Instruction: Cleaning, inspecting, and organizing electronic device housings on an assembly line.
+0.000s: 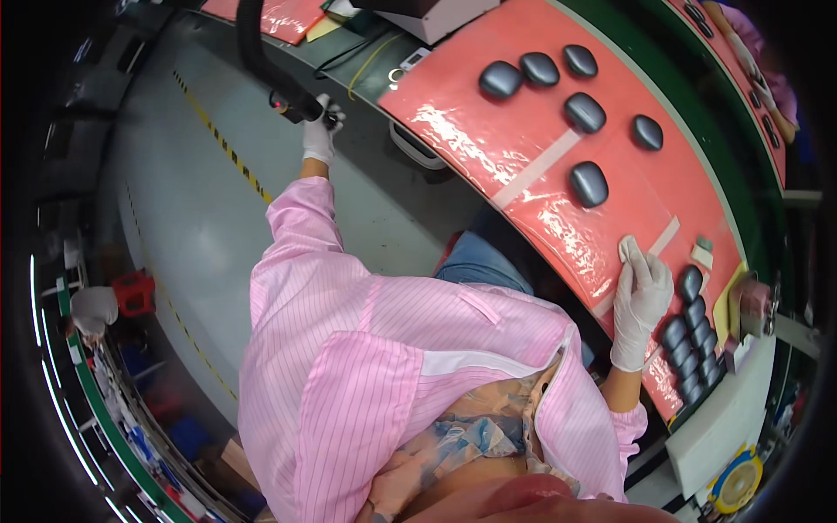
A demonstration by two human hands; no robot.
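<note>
My left hand (pixel 322 139), in a white glove, reaches out to the far left, off the table edge. Its fingers close around the end of a thick black hose (pixel 277 80). White-gloved too, my right hand (pixel 643 296) rests over the pink table mat (pixel 545 227), its fingers bent together on a small white cloth (pixel 627 250). Smooth dark grey rounded cases lie on the mat: one case (pixel 588 184) is nearest the middle, with several more farther away. Right of my right hand, a cluster of similar cases (pixel 691 340) sits in close rows.
Beyond the mat runs a dark green conveyor strip (pixel 697 113). A small green and white block (pixel 702 252) sits near the clustered cases. At the right are a white board (pixel 728 418) and a yellow round device (pixel 738 481). Another person's gloved hand (pixel 760 87) shows at the upper right.
</note>
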